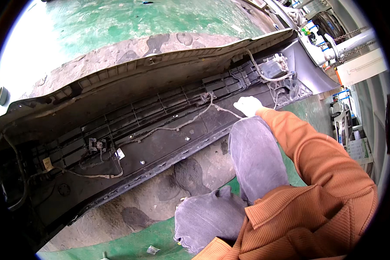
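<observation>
A long dark car bumper [160, 104] lies with its ribbed inner side up, stretching from lower left to upper right in front of me. My right hand [248, 105], in a white glove, rests at its near edge toward the right end, fingers curled; what they hold, if anything, is hidden. Along the bumper's inside runs a wiring harness [177, 128], passing just left of this hand. A white tag [120, 154] and a tan tag [47, 164] hang on the harness further left. My left hand is out of view; only part of an orange sleeve shows at the bottom.
The bumper lies on a stained grey mat [169, 177] over the green floor [130, 17]. My knees [258, 151] are close to its near edge. A small plastic bag [153, 250] lies at the bottom. Metal posts and chains [355, 39] stand at the upper right.
</observation>
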The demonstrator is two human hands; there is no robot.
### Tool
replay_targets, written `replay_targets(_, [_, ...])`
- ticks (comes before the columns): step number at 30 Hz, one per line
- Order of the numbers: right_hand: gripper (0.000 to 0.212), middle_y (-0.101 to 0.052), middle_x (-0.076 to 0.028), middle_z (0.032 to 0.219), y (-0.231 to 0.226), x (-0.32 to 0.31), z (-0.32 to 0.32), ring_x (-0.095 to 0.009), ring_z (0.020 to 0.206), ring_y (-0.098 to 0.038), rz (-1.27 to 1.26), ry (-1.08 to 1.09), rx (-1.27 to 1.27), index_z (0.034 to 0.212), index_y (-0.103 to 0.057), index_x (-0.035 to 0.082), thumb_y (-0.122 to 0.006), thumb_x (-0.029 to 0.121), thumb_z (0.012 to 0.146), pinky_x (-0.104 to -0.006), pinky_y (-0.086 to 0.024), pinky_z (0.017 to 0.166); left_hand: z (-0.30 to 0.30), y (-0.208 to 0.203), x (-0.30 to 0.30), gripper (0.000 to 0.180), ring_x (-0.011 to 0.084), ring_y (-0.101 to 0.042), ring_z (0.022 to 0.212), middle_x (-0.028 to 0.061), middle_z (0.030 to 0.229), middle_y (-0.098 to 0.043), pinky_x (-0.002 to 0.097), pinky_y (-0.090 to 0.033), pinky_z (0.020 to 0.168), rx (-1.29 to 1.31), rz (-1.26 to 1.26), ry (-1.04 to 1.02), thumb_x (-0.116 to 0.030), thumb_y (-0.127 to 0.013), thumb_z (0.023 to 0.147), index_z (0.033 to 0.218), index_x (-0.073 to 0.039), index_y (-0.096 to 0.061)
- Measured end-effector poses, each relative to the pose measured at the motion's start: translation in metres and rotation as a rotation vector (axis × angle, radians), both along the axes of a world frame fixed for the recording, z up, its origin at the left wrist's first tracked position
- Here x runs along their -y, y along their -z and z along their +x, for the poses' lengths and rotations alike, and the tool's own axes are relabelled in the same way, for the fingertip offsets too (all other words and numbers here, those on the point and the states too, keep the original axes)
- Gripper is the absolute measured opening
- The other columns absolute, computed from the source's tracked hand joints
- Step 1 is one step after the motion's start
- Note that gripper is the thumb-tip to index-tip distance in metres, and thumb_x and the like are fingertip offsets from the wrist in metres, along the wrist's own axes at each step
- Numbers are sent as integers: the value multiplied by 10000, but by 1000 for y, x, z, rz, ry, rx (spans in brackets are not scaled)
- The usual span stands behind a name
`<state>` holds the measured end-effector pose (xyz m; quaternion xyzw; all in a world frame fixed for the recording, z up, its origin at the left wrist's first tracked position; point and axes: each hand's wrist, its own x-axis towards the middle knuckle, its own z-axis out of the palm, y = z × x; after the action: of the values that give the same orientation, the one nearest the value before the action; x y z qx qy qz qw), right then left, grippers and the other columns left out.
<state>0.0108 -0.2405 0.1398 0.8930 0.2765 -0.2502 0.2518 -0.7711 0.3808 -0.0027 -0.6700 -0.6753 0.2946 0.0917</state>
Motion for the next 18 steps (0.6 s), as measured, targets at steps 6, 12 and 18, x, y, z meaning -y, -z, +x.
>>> replay_targets(6, [439, -708, -150, 1250, 2, -1, 2, -367, 1136, -674, 93, 35, -15, 1208, -712, 138, -435, 452, 1075, -480, -518, 988, -25, 3, 59, 228, 373, -735, 861, 148, 941, -763, 522, -568, 731, 121, -57, 126, -311, -683, 845, 967, -129, -745])
replay_targets(12, [495, -717, -188, 1160, -32, 4, 21, -399, 1104, -662, 327, 59, -164, 1122, -731, 73, -475, 492, 1056, -456, -511, 976, 89, -84, 133, 358, 329, -708, 993, 164, 1081, -738, 463, -551, 899, 680, -214, 120, -346, -684, 953, 1212, -99, -684])
replay_targets(18, [570, -715, -172, 1251, -92, -112, -40, -386, 1190, -652, 639, 41, -530, 1262, -697, 73, -536, 564, 1020, -436, -499, 1039, 410, -226, 173, 126, 141, -594, 901, 62, 1011, -646, 305, -507, 866, 1779, -650, -39, -141, -551, 1091, 1154, -40, -591])
